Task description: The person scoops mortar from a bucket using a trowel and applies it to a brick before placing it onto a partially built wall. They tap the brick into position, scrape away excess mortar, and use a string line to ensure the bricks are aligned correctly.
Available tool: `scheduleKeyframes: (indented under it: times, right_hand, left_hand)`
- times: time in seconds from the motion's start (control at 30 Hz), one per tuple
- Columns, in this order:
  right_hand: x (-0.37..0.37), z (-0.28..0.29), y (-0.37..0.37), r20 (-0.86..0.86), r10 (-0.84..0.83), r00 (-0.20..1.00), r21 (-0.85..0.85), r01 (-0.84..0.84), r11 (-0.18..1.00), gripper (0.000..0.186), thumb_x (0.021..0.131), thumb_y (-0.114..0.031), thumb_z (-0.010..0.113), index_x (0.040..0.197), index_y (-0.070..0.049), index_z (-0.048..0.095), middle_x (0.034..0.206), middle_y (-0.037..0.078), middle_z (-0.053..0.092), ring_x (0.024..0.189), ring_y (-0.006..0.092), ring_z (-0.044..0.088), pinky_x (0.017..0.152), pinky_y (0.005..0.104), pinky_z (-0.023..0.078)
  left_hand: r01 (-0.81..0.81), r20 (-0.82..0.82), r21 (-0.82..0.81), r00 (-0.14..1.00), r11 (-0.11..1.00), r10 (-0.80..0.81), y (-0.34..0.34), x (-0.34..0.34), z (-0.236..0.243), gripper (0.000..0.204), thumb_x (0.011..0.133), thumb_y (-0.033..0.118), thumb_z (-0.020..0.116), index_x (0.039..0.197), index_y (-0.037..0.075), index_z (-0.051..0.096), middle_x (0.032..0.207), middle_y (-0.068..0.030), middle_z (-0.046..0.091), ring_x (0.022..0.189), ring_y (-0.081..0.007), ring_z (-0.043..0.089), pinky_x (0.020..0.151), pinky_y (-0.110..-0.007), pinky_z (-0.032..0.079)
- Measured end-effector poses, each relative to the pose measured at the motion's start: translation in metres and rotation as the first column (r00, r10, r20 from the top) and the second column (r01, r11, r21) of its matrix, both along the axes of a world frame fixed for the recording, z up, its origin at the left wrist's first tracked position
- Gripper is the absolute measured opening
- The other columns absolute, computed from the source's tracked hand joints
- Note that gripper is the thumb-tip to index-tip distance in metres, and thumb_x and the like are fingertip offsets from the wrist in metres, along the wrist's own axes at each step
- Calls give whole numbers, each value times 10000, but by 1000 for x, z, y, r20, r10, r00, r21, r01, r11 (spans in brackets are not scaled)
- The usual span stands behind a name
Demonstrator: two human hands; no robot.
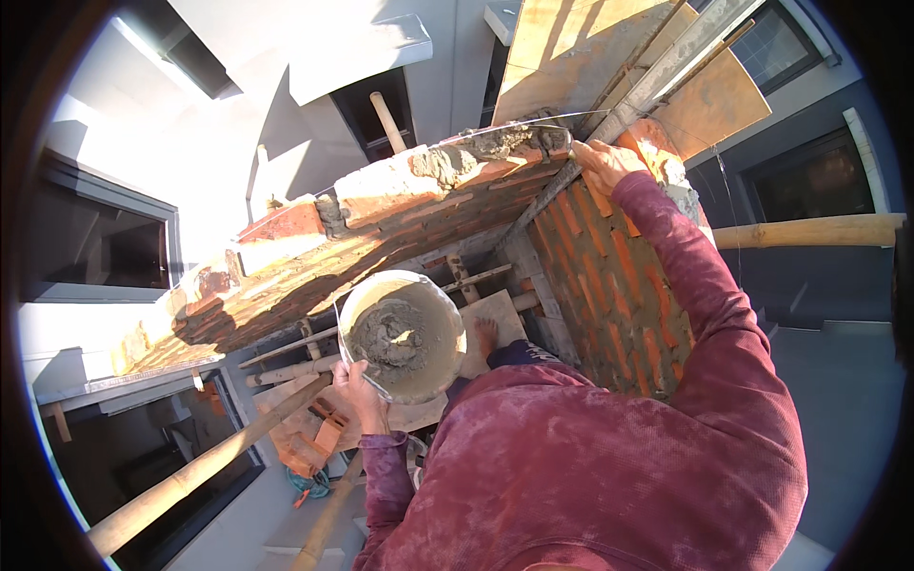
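A round pale bucket [447, 328] hangs at my left side, and grey wet mortar [386, 338] lies inside it. My left hand [357, 388] is closed on the bucket's near left edge. My right hand [609, 167] reaches up to the far corner of the brick wall [381, 195], beside a grey post. Its fingers are bent together around something small that I cannot make out. Fresh mortar [500, 143] lies in lumps along the wall's top, just left of that hand. A thin string [519, 124] runs above this top course.
A second brick wall [609, 285] stands to the right. Bamboo poles [209, 466] cross at lower left and right. Bricks [319, 438] lie on boards below, near my bare foot [486, 333]. Plywood sheets [581, 57] lean behind the corner. Open drops show beside the boards.
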State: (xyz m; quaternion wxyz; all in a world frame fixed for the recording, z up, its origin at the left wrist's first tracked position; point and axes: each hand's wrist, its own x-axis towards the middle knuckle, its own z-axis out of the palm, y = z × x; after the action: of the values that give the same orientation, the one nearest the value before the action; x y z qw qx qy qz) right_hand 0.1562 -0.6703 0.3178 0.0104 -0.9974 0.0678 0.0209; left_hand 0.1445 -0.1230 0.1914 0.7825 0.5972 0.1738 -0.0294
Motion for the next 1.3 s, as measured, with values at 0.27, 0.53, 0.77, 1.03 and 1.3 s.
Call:
scheduleKeyframes:
  times: [0.27, 0.53, 0.77, 1.03, 1.3]
  right_hand:
    - [-44, -32, 37, 33, -363, 931, 0, 364, 932, 569, 839, -167, 593, 1378, -175, 412, 1077, 128, 577, 982, 336, 624, 800, 443, 530]
    - [-92, -76, 84, 85, -522, 849, 668, 340, 662, 412, 923, -332, 573, 1188, -22, 508, 959, 244, 663, 926, 433, 637, 793, 477, 498]
    - [-77, -176, 68, 169, -549, 819, 712, 284, 642, 303, 951, -376, 523, 1130, -131, 535, 898, 236, 629, 875, 449, 615, 720, 482, 464]
    - [-75, -183, 61, 73, -643, 762, 763, 373, 528, 335, 944, -377, 498, 1059, -65, 542, 919, 267, 617, 901, 474, 592, 771, 500, 449]
    - [-87, -145, 82, -68, -678, 732, 738, 494, 459, 348, 936, -381, 497, 1056, -59, 551, 957, 297, 626, 945, 492, 586, 823, 520, 442]
  left_hand:
    - [4, -65, 21, 998, 1000, -3, 10, -11, 8, 37, 779, 6, 549, 804, 34, 547, 769, -1, 577, 613, -83, 526, 572, -223, 438]
    - [32, -16, 152, 999, 988, -30, 33, -7, -20, 21, 766, 8, 560, 777, 26, 559, 740, 17, 556, 644, -76, 496, 609, -226, 417]
    - [153, -79, 194, 987, 969, -140, 45, -3, -16, 40, 782, -4, 539, 791, 15, 572, 755, -1, 583, 648, -83, 540, 595, -232, 449]
    - [186, -76, 173, 982, 967, -176, 51, -8, -8, 157, 784, -26, 515, 931, -15, 571, 880, -82, 642, 723, -172, 632, 683, -294, 535]
    - [74, -74, 200, 995, 977, -61, 20, -6, 15, 29, 807, 10, 572, 835, 8, 568, 779, -23, 600, 662, -107, 567, 600, -252, 473]
